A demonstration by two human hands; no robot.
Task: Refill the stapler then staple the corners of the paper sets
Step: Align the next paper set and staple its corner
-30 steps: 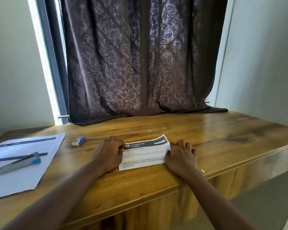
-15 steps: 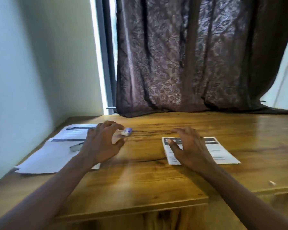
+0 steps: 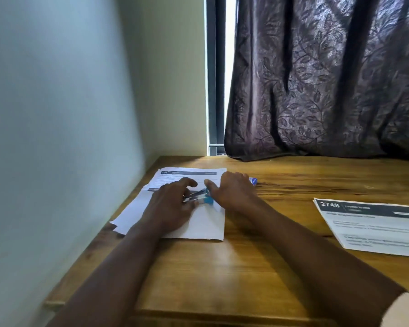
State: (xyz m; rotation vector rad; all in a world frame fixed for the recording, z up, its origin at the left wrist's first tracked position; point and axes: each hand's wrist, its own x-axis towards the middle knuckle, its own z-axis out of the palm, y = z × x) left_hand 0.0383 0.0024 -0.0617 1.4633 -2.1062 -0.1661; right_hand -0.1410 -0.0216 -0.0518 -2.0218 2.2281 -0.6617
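A blue and silver stapler (image 3: 200, 198) lies on a loose stack of white printed sheets (image 3: 194, 224) near the wall on the left. My left hand (image 3: 171, 205) covers its silver end, with the fingers curled round it. From the right, my right hand (image 3: 233, 192) lies flat against the stapler's blue end, thumb stretched out above it. A small blue and white staple box (image 3: 253, 180) peeks out just behind my right hand's fingers. A second printed paper set (image 3: 373, 228), headed 2748, lies apart at the right.
The wooden desk (image 3: 257, 263) runs into a pale wall (image 3: 69, 138) on the left. A dark patterned curtain (image 3: 328, 79) hangs down to the desk's back edge. The desk's front edge is close below my forearms.
My view has swung left. Both hands left the folded paper set and moved left onto the paper stack, where my left hand took hold of the stapler and my right hand came beside it.
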